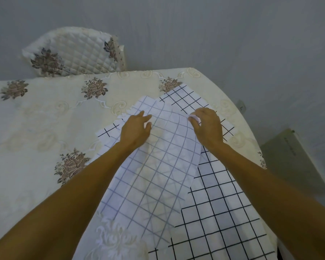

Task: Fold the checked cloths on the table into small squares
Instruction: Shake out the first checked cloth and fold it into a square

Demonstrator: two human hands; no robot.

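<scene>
White checked cloth (223, 212): head view; lies on the right near part of the table (36, 128), black grid up, running towards the near edge.
Pale layer (158, 166): grey-lined, lies over the cloth's left part with its far edge between the hands; cannot tell whether it is the same cloth turned over or a second one.
Step, judged: early fold, nothing square yet.
Doing it well: hold both far corners level, line up the grid lines with the layer below, lay it flat, then smooth out the centre ripple before creasing.
Left hand (137, 128): fingers spread and relaxed, tips resting on the pale layer's far left part; no pinch visible.
Right hand (206, 126): fingers curled, pinching a small bunch of the pale layer's far right edge.
Risk, judged: an uneven pull skews the fold.
Chair (73, 53): quilted cover, far left, beyond the table.
</scene>
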